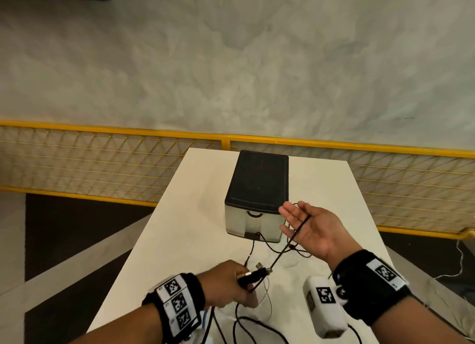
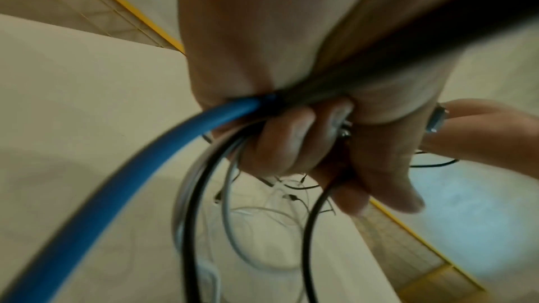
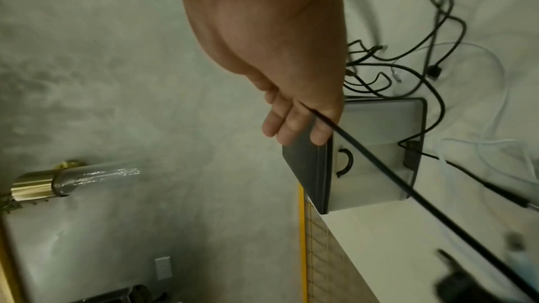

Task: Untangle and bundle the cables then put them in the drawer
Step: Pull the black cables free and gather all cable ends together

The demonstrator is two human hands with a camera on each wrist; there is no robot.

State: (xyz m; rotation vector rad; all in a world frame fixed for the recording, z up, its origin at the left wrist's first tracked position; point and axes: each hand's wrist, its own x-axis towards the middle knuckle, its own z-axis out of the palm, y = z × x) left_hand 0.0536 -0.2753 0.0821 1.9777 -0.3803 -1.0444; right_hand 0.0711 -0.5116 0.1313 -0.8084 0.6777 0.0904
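Note:
My left hand (image 1: 231,283) hovers low over the white table (image 1: 192,215) and grips a bunch of cable ends and plugs. The left wrist view shows its fingers (image 2: 291,146) curled round a blue cable (image 2: 116,192) plus black and grey ones. One black cable (image 1: 280,253) runs taut from that fist up to my right hand (image 1: 311,228), which is held palm up with straight fingers; the cable (image 3: 379,160) lies across those fingers (image 3: 291,119). Behind stands the drawer unit (image 1: 257,179) with a black top, its drawer closed. More tangled cables (image 3: 408,66) lie in front of it.
Loose black and clear cable loops (image 1: 257,323) trail over the near end of the table. A yellow mesh railing (image 1: 102,163) runs behind the table's far edge. The table is narrow, with floor dropping away on both sides. A white cable (image 1: 460,266) lies on the floor at right.

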